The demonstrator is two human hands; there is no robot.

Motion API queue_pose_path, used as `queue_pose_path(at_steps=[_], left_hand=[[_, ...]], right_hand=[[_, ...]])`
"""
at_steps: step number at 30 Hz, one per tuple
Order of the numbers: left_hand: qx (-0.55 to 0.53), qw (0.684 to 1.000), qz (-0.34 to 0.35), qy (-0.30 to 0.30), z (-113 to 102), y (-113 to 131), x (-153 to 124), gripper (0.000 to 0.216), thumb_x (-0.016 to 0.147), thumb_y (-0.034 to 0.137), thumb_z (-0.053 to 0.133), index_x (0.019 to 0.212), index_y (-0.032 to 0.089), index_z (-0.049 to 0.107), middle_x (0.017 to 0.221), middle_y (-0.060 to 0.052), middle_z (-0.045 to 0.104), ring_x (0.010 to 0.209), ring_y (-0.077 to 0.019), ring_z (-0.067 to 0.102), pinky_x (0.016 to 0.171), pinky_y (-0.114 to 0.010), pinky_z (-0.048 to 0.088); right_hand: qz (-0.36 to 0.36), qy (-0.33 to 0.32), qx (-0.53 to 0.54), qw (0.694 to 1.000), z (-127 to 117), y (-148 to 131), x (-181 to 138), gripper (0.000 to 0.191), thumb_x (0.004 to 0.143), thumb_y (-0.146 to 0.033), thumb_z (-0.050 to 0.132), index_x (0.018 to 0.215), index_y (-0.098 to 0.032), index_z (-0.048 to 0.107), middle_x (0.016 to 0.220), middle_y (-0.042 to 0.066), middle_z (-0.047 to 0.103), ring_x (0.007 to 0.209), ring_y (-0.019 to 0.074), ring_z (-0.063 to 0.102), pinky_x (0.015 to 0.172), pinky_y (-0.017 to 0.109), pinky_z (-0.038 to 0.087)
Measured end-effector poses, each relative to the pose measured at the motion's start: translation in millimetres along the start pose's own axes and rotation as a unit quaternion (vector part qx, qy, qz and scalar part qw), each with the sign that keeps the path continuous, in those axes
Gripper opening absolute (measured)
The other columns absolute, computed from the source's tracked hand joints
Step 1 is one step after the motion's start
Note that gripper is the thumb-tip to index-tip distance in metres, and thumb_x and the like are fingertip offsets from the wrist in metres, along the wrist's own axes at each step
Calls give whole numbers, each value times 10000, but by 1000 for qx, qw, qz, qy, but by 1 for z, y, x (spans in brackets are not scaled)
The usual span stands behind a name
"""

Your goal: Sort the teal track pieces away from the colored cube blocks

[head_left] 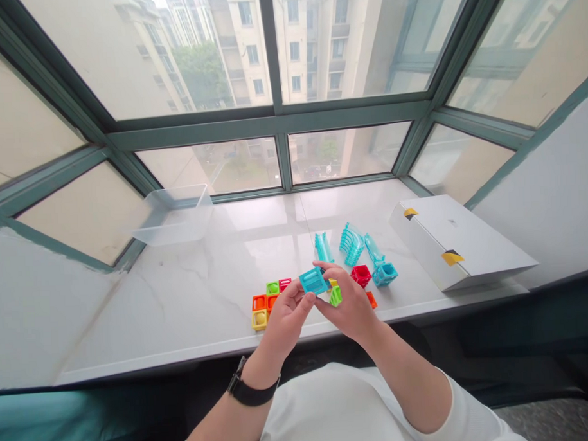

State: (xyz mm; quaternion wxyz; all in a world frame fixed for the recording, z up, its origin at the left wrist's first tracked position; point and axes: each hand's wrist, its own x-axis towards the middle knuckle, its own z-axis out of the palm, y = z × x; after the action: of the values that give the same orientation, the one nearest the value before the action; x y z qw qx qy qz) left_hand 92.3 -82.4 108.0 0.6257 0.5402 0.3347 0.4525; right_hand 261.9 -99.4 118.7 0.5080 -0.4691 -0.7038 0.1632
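A translucent teal plastic cube block is pinched between the curled fingers of the left hand and right hand. A lime-green plastic block rests against the right fingers.

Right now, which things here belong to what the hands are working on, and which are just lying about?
In use: left hand and right hand, teal cube, green cube, coloured cubes.
Lying about: teal track pieces, clear plastic tub, white box.
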Motion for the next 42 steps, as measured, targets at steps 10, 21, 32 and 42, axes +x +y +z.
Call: queue_pose_path(at_steps=[10,21,32,42], left_hand=[[-214,974,-66,-7,1,7,-1,302,946,446,747,1132,218,676,1160,-64,756,1065,-228,734,1044,-441,552],[-285,948,-128,-56,8,12,2,292,1000,364,658,1241,203,694,1244,-99,741,1133,-245,715,1084,-433,523],[-240,955,-169,34,14,7,8,332,873,439,812,1046,171,721,1059,-93,763,1068,-264,733,926,-394,612],[-171,973,-131,85,18,0,7,415,906,562,738,1150,231,682,1130,-77,738,1096,-245,706,944,-381,582]], right_hand=[[33,-5,39,999,-17,9,-3,499,957,-294,698,1433,-282,551,1372,95,672,1172,268,700,1015,453,599],[11,-23,39,999,-25,11,-6,456,974,-269,688,1412,-300,568,1291,73,687,1162,254,685,1022,425,586],[-41,-27,20,999,-28,6,-5,478,962,-167,658,1411,-311,589,1342,81,655,1267,263,641,1076,436,571],[-63,-54,4,997,-31,14,-11,456,1012,-170,577,1441,-324,563,1400,90,610,1344,267,588,1134,493,536]])
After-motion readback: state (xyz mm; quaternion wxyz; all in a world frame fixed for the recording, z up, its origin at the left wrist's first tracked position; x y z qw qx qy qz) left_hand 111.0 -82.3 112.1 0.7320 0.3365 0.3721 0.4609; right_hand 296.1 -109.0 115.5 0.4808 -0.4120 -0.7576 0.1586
